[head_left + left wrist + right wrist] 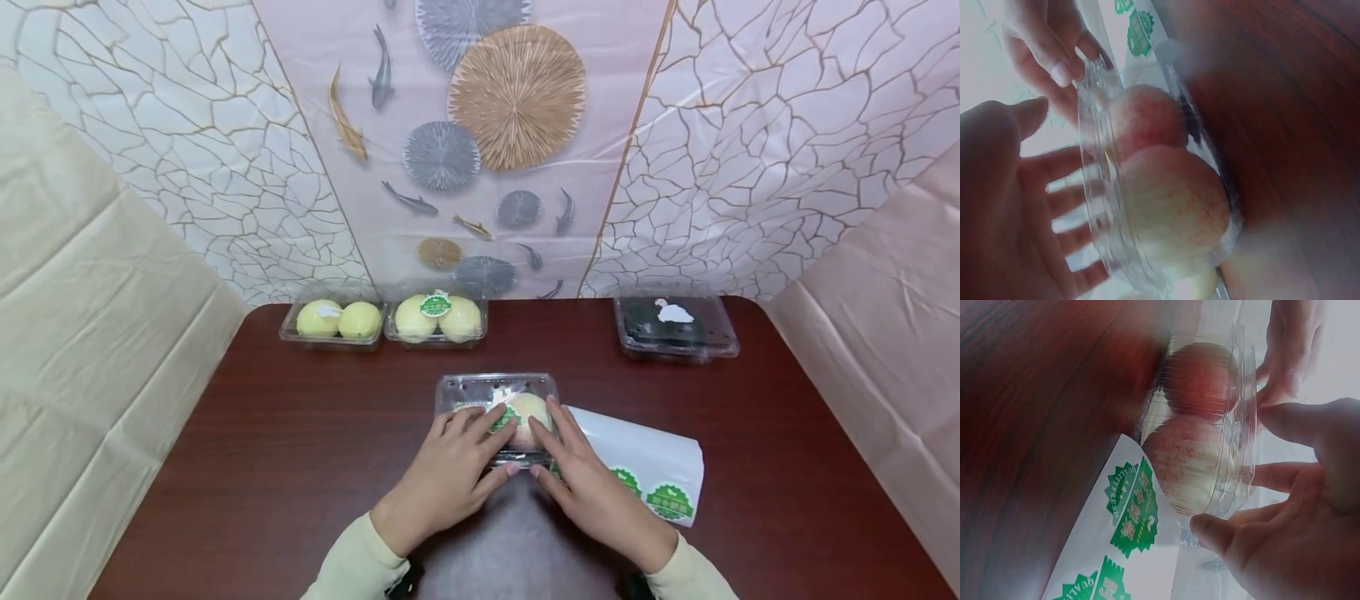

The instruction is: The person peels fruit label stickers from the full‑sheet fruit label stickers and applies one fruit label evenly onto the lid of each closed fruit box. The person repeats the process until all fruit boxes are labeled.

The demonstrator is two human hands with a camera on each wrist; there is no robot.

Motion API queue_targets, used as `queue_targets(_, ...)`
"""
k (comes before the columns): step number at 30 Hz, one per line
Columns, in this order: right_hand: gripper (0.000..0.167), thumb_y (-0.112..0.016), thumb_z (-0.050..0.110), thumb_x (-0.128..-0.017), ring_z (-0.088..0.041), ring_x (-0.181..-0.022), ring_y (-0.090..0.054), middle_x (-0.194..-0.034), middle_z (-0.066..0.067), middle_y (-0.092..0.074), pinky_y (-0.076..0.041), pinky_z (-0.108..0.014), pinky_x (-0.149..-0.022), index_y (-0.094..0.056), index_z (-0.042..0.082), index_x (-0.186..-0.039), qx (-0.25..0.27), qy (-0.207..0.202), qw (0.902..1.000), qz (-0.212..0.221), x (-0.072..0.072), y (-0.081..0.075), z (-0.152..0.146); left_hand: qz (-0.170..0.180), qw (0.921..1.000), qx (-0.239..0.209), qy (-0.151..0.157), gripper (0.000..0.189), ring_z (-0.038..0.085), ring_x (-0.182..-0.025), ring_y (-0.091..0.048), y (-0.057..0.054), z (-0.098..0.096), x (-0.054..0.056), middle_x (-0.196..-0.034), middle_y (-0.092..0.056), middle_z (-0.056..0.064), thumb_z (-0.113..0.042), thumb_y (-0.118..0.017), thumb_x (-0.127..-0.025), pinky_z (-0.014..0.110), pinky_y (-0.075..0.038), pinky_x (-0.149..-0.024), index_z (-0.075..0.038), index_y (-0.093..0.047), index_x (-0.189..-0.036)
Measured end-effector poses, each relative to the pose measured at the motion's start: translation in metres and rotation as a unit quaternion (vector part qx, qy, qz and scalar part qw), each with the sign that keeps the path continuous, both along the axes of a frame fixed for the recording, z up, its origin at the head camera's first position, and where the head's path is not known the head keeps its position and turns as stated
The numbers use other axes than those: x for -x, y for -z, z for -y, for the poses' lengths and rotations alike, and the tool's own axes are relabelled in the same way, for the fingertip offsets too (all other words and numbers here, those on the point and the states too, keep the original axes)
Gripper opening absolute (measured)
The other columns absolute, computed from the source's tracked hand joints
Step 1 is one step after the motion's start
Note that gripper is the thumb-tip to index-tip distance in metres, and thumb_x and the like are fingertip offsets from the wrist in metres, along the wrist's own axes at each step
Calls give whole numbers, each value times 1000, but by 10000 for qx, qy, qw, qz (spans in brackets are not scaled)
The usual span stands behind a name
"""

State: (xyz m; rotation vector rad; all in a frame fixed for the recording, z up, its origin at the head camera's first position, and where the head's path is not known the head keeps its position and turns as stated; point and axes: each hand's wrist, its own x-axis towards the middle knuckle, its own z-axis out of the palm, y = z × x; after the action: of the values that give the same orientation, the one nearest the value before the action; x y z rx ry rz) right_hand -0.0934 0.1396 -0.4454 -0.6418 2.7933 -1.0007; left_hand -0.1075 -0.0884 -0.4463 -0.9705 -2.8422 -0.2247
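A clear plastic clamshell box (497,383) stands on the table in front of me. Two blushed, pale peaches (1172,200) fill it, also visible through its side in the right wrist view. On its lid is a round green sticker (507,418), partly covered by fingers. My left hand (447,471) lies over the lid's left and middle part, fingers spread and fairly straight. The right hand (588,483) touches the box's right side and lid edge with extended fingers. Both thumbs come close together at the near edge.
A white sheet of green stickers (637,442) lies right of the box, its edge beside it. Two clear boxes of yellow-green fruit, a left one (332,338) and its neighbour (437,338), stand at the back. A box with dark contents (675,346) is back right.
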Motion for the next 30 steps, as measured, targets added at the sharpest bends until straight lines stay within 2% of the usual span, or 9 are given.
queue_targets(7,61,-67,16,-105,-47,-159,-12,-174,-23,-11,-36,-65,-117,-43,2,-159,59,107,9999,52,1,0,0,99,9974,-418,581,47,28,-146,-50,-4,14,3,-151,-61,2,-41,-51,-112,54,-40,-119,-14,-63,-148)
queue_targets(11,63,-70,15,-103,-47,-159,-13,-175,-22,-12,-37,-65,-116,-45,3,-159,111,120,9998,59,1,1,-1,-272,9956,-596,668,36,23,-138,-58,-1,25,3,-142,-68,0,-30,-60,-109,50,-44,-115,-15,-70,-139)
queue_targets(16,63,-73,16,-101,-46,-158,-19,-174,-22,-14,-40,-63,-115,-48,6,-158,178,210,9996,22,0,4,-1,-736,9934,-824,309,28,20,-123,-63,2,35,0,-129,-70,-2,-29,-70,-102,46,-50,-102,-21,-75,-128)
queue_targets(19,68,-76,17,-99,-48,-154,-29,-172,-27,-15,-44,-62,-112,-46,7,-159,169,424,9990,18,1,4,-2,-328,9920,-1182,-288,42,29,-126,-61,3,36,-2,-137,-62,9,-33,-76,-98,51,-52,-101,-16,-69,-136)
queue_targets(21,73,-78,20,-98,-49,-150,-37,-170,-31,-18,-47,-62,-109,-43,7,-160,128,645,9978,86,2,4,-2,363,9836,-1601,-749,62,39,-134,-55,4,35,-4,-150,-51,20,-35,-79,-96,56,-52,-104,-10,-58,-148)
queue_targets(22,75,-79,21,-97,-50,-148,-40,-169,-33,-19,-48,-62,-107,-41,7,-161,139,741,9971,134,3,3,-2,758,9752,-1844,-964,72,44,-136,-53,5,34,-5,-156,-43,24,-36,-81,-95,59,-51,-104,-7,-51,-154)
queue_targets(25,82,-82,23,-95,-48,-146,-43,-166,-32,-29,-47,-62,-109,-37,5,-162,219,873,9955,281,7,3,-2,1748,9407,-2507,-1472,96,53,-141,-46,6,30,-8,-168,-22,31,-36,-82,-94,64,-48,-106,-1,-27,-165)
queue_targets(27,84,-82,23,-95,-45,-146,-44,-164,-29,-35,-45,-61,-112,-36,4,-162,299,851,9954,312,10,2,-1,2024,9265,-2718,-1634,100,53,-140,-47,7,28,-8,-169,-18,32,-34,-81,-95,65,-47,-106,1,-19,-166)
queue_targets(30,84,-83,21,-93,-43,-146,-45,-161,-25,-41,-44,-60,-113,-37,2,-160,303,769,9964,214,14,1,0,2070,9197,-2851,-1734,99,49,-145,-43,10,26,-7,-170,-18,30,-32,-79,-97,64,-44,-110,4,-17,-166)
